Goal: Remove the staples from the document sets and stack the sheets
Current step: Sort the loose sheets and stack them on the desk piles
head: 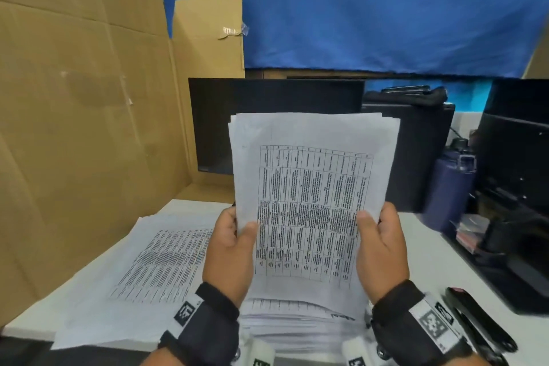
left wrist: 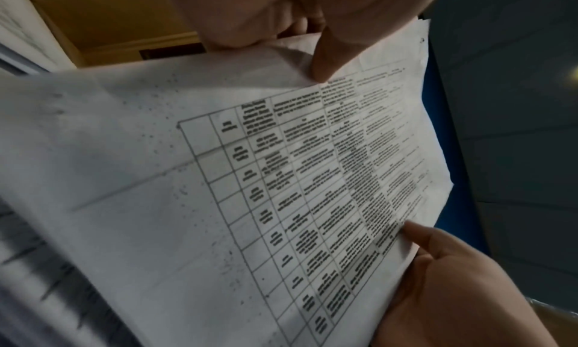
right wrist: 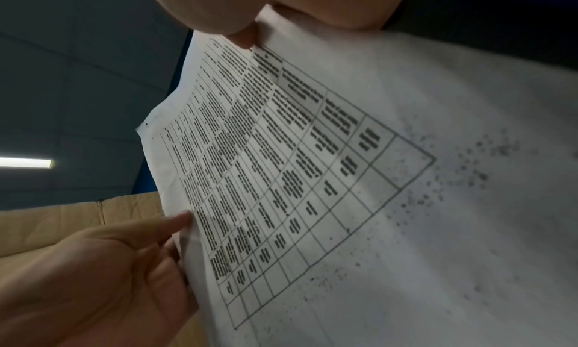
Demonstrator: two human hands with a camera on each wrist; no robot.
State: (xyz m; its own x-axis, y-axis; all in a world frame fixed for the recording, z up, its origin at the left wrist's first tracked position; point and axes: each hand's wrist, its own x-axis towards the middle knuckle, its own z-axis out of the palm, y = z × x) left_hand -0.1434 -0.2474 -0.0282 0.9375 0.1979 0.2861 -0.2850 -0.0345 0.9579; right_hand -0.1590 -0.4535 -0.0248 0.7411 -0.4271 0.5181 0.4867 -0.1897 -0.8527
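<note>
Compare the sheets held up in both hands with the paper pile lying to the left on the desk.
The held sheets stand nearly upright, off the desk; the left pile lies flat on it. The left hand and right hand pinch the held sheets' side edges; nothing touches the left pile. The held sheets' top edges are fanned unevenly; the left pile sits skewed. Both show printed tables on white paper.

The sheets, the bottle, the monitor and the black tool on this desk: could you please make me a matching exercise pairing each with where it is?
Things:
1. held sheets
2. blue bottle
3. dark monitor
4. black tool

Places:
A. lying on the desk by the right wrist
B. upright between the left hand and right hand
C. behind the held sheets, in front of the cardboard
D. standing at the right, beside black equipment

Pairs: 1-B, 2-D, 3-C, 4-A
</note>
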